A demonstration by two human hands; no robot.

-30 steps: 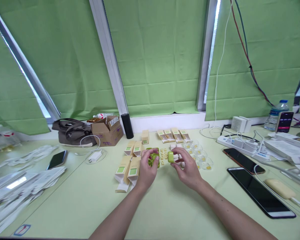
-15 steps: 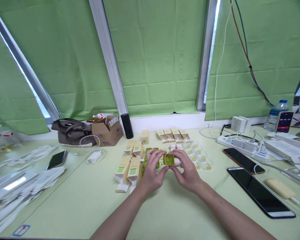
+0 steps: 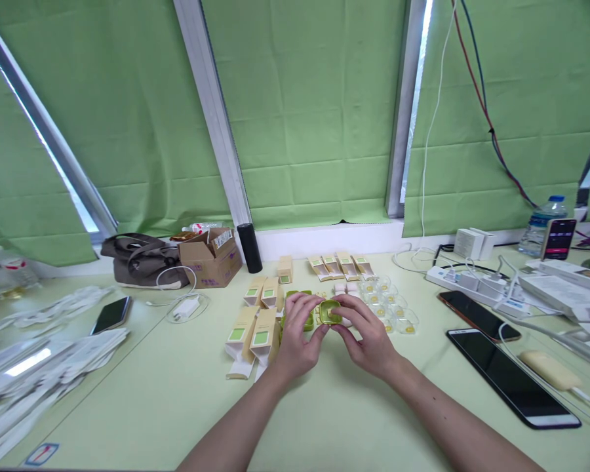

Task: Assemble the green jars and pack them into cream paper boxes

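Both of my hands hold one small green square case (image 3: 330, 313) above the table. My left hand (image 3: 299, 331) grips its left side with thumb and fingers. My right hand (image 3: 366, 333) pinches the right side, and one of its fingers reaches into the case's hollow. More green cases (image 3: 290, 321) lie behind my left hand, partly hidden. To the left stand several beige cartons with green labels (image 3: 264, 335), some with end flaps open. Pale pink pieces (image 3: 346, 288) sit just beyond my right hand. Right of these are clear plastic cups with yellow centres (image 3: 386, 305).
Open beige cartons (image 3: 341, 265) line the back. A cardboard box (image 3: 210, 259), a grey bag (image 3: 145, 261) and a black cylinder (image 3: 250, 248) stand back left. Phones (image 3: 511, 377), a power strip (image 3: 476, 288) and cables occupy the right. White strips (image 3: 44, 367) spread over the left.
The green case has tilted, so its hollow faces more upward and it sits slightly lower. A right-hand finger has moved into the hollow.
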